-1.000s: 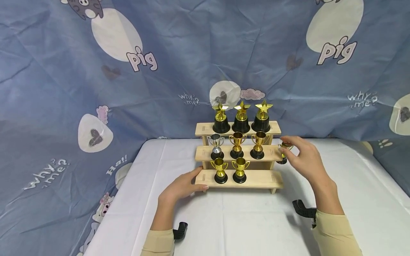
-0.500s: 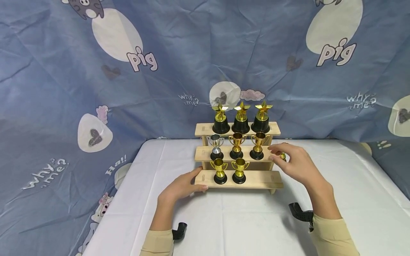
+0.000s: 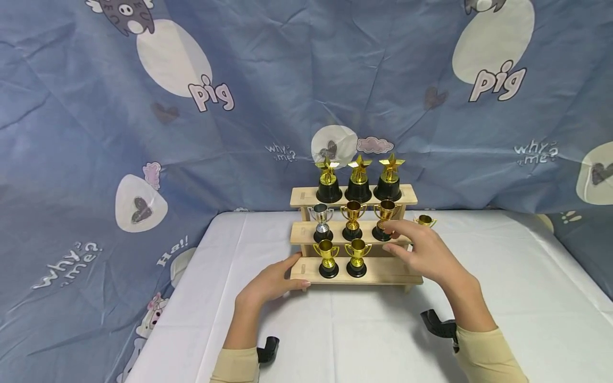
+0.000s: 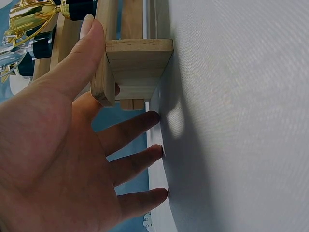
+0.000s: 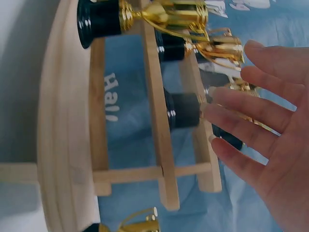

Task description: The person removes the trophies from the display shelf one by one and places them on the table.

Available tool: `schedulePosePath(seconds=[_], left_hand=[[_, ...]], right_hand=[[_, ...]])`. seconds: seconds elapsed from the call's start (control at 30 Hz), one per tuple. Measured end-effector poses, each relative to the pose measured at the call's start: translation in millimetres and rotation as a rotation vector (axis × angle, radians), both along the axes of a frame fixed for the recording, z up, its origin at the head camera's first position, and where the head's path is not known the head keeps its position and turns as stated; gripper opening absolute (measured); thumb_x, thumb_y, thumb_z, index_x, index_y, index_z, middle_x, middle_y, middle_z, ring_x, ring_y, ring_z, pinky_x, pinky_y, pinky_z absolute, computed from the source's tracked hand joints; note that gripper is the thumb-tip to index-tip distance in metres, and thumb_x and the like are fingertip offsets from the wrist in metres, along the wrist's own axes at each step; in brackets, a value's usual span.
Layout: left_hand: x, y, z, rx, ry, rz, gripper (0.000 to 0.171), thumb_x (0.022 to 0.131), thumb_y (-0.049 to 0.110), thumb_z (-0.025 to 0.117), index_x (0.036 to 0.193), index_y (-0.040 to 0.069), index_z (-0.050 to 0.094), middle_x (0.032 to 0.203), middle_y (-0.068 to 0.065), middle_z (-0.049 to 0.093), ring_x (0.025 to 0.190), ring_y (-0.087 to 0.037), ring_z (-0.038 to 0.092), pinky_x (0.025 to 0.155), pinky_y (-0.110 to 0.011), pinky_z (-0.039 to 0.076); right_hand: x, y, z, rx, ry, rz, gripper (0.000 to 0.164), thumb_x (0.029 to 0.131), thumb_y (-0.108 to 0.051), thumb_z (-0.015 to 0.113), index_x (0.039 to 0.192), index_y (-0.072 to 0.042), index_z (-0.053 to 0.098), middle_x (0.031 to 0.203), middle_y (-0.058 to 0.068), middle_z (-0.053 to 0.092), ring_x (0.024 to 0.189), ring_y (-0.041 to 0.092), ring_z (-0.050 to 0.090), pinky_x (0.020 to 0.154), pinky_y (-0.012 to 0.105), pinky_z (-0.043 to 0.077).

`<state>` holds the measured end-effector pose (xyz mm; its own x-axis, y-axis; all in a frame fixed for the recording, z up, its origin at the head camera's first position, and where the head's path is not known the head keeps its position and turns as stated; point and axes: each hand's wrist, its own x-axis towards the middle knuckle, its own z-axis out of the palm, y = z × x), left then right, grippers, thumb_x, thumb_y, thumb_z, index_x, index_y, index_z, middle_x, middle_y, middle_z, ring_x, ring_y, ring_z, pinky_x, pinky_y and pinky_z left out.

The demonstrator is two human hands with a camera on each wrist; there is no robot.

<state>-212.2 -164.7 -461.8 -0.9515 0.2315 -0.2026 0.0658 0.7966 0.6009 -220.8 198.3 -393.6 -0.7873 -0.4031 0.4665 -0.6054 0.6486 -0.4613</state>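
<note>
A three-tier wooden display stand (image 3: 395, 271) holds small trophies. My left hand (image 3: 272, 279) grips the left end of its bottom shelf between thumb and index finger; in the left wrist view the other fingers (image 4: 133, 130) spread straight beside it. My right hand (image 3: 426, 252), its fingers extended and slightly bent, hovers at the stand's right side, close to the right-hand bronze-gold trophy cup (image 3: 385, 209) on the middle shelf. In the right wrist view nothing lies between its fingers (image 5: 251, 113). Two gold trophy cups (image 3: 327, 258) stand on the bottom shelf.
Three star trophies (image 3: 390, 178) line the top shelf. The middle shelf also bears a silver cup (image 3: 322, 217) and another bronze-gold cup (image 3: 353, 214). Beyond my right hand, a gold cup (image 3: 424, 221) sits right of the stand. White cloth (image 3: 354, 335) covers the table; a blue curtain (image 3: 268, 96) hangs behind.
My right hand has left the gold cup at the stand's right and moved left and slightly down toward the middle shelf. My left hand has stayed at the stand's left end.
</note>
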Motion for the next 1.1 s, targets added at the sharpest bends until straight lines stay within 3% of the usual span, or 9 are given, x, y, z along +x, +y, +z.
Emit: schedulePosePath(seconds=[0.2,0.47,0.77,1.1], left_hand=[[-0.4,-0.4,-0.8,-0.002,0.002,0.003,0.089,0.082,0.06,0.072,0.156,0.027,0.035,0.157,-0.006,0.043,0.145,-0.032,0.041,0.116,-0.054,0.034],[-1.6,-0.7,-1.0,-0.008,0.002,0.002,0.088,0.082,0.06,0.072,0.155,0.028,0.035,0.157,-0.006,0.043,0.144,-0.033,0.041,0.116,-0.054,0.034],[-0.7,-2.1,-0.8,-0.013,-0.001,0.002,0.088,0.082,0.061,0.071,0.155,0.028,0.035,0.157,-0.005,0.043,0.145,-0.032,0.041,0.117,-0.054,0.034],[-1.4,-1.4,-2.4,-0.004,0.006,-0.003,0.088,0.082,0.062,0.071,0.155,0.028,0.036,0.156,-0.006,0.045,0.144,-0.033,0.042,0.116,-0.054,0.035]], right_hand=[[-0.7,-14.9,-4.7,-0.007,0.024,0.064,0.046,0.086,-0.016,0.078,0.13,-0.015,0.064,0.123,0.003,0.069,0.098,0.021,0.069,0.085,0.042,0.055],[-0.1,-26.2,-10.4,0.021,-0.002,0.075,0.061,0.085,-0.017,0.079,0.141,-0.019,0.056,0.129,0.004,0.067,0.102,0.023,0.07,0.087,0.045,0.056],[0.2,-36.5,-17.6,0.05,-0.012,0.078,0.059,0.088,-0.025,0.077,0.143,-0.023,0.054,0.137,0.001,0.063,0.119,0.024,0.064,0.1,0.047,0.052],[2.1,-44.0,-24.7,0.049,-0.037,0.074,0.06,0.089,-0.027,0.076,0.144,-0.028,0.052,0.138,0.003,0.062,0.123,0.025,0.062,0.1,0.048,0.052]])
